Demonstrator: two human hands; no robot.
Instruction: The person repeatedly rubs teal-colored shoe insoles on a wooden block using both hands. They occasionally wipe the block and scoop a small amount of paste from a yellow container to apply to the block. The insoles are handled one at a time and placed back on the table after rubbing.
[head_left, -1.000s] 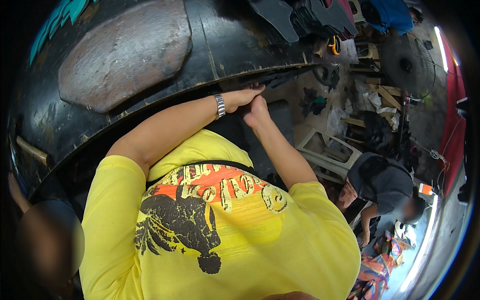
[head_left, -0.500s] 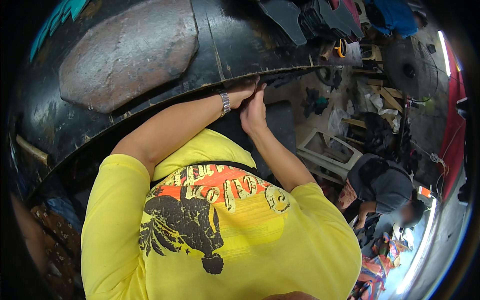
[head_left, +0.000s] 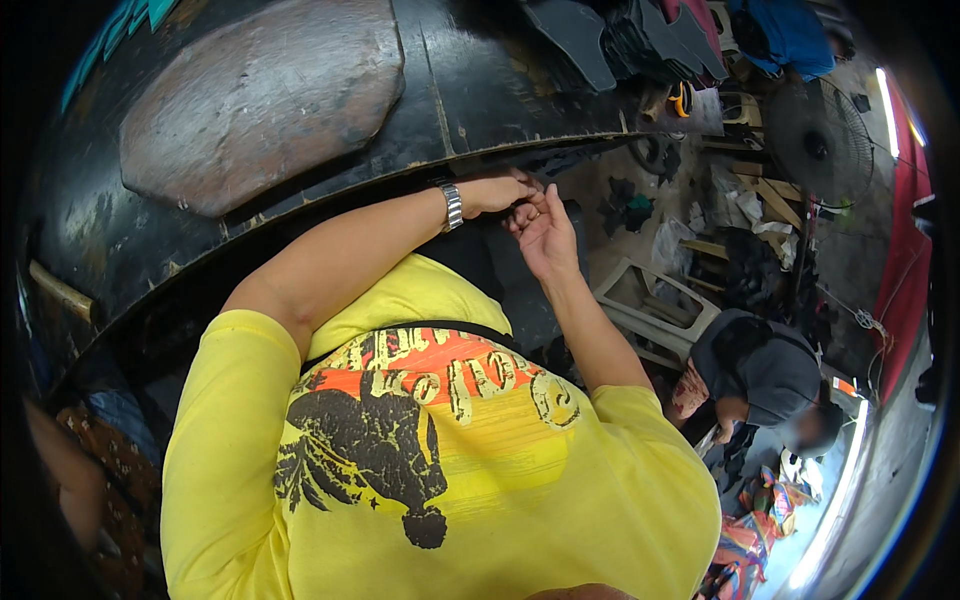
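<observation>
My left hand (head_left: 500, 190), with a metal-banded wristwatch (head_left: 451, 207) on its wrist, is just below the edge of the dark table (head_left: 440, 110). Its fingertips are bent together close to the fingers of my right hand (head_left: 547, 238); whether they pinch anything small is too unclear to tell. The right palm faces up and looks bare, its fingers loosely curled and the thumb stretched out. Both hands are in front of my yellow shirt (head_left: 440, 450), over something dark that I cannot make out.
A broad worn slab (head_left: 260, 110) lies on the table. Flat dark cut pieces (head_left: 575, 40) and an orange-handled tool (head_left: 682, 98) are at its far right. Right of me are a pale plastic stool (head_left: 655, 300), a fan (head_left: 818, 140) and a bent-over person (head_left: 765, 365).
My right hand has moved right and turned its palm upward, its fingers curling. The left hand has stayed near the table edge, with its fingertips now showing.
</observation>
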